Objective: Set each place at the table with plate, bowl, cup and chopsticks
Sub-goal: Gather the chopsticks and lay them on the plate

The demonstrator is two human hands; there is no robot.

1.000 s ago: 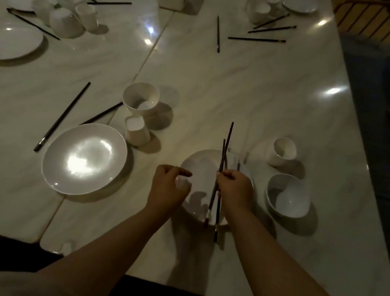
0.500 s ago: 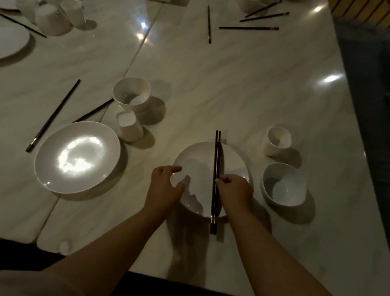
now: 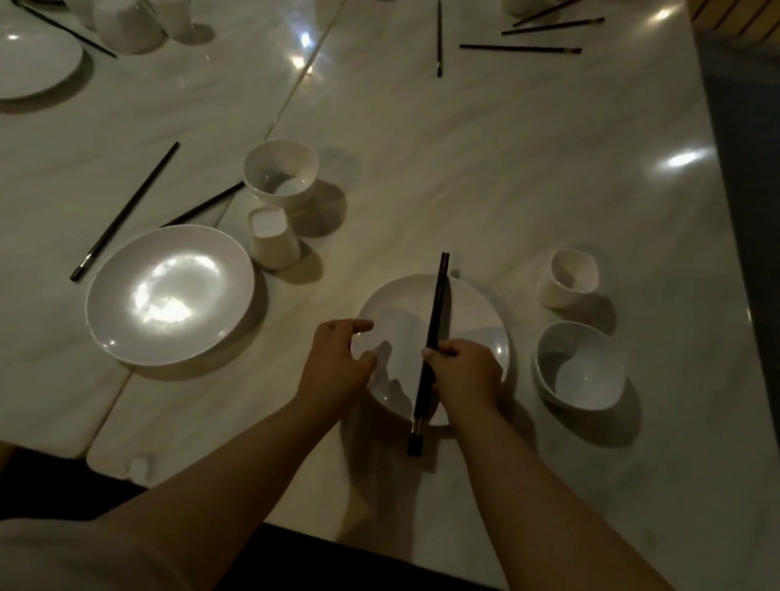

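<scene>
The right hand [image 3: 465,373] is closed on a pair of chopsticks [image 3: 435,314], gripping them below mid-length. The pair lies together, pointing up the frame, across the plate [image 3: 476,326] at lower centre; whether it rests on the plate or is held just above it cannot be told. The butt ends overhang the near rim toward the table [image 3: 505,159] edge. The left hand [image 3: 338,356] is loosely curled with fingers apart, touching or just at the plate's left rim and holding nothing.

Right of the plate stand a bowl [image 3: 579,365] and, above it in the frame, a cup [image 3: 570,279]; both are clear of the plate.

Handling, judged from appearance:
- Chopsticks: thin, stiff, light, with a smooth dark finish. They roll and slide easily on glazed ware or polished stone. Pinch both sticks together near the middle or toward the thick end so that they stay parallel; set them down flat and release only once settled.
- Plate: glazed, rigid, breakable, slippery on the polished table. Steady or shift it by the rim with thumb above and fingers beneath.
- Bowl and cup: same ware; take the bowl by its rim, the cup around its wall.

Left of centre, a second plate [image 3: 171,296] with loose pieces around it appears unset.
</scene>
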